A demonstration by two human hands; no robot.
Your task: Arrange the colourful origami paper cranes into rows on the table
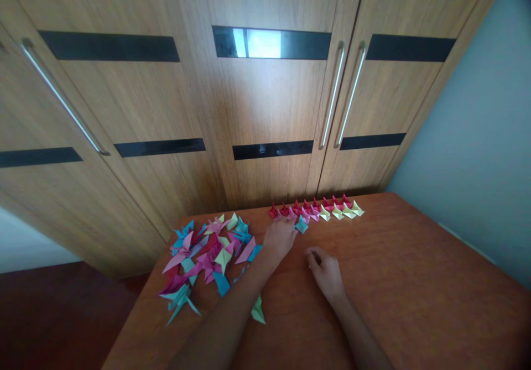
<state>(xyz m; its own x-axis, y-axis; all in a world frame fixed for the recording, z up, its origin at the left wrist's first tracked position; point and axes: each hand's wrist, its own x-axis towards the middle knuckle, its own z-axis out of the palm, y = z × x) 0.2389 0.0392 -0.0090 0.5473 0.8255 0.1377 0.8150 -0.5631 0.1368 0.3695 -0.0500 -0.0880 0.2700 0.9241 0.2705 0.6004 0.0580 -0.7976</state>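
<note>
My left hand [281, 240] reaches to the front of the rows of small folded paper cranes, fingers bent downward and closed. What they hold, if anything, is hidden behind the hand. Just right of its thumb stands a teal paper crane [301, 225]. Behind are pink cranes [306, 213], yellow cranes [337, 211] and a back row of red cranes [315, 204]. My right hand [327, 273] rests on the table nearer to me, fingers curled in with nothing seen in them. Under and left of my left forearm lies a loose pile of colourful paper cranes [211, 256].
The brown wooden table [406, 281] stands against a wooden wardrobe [265, 99] with metal handles [333, 96] and dark strips. A pale blue wall [477, 137] rises at the right. One green crane [258, 310] lies beside my left forearm.
</note>
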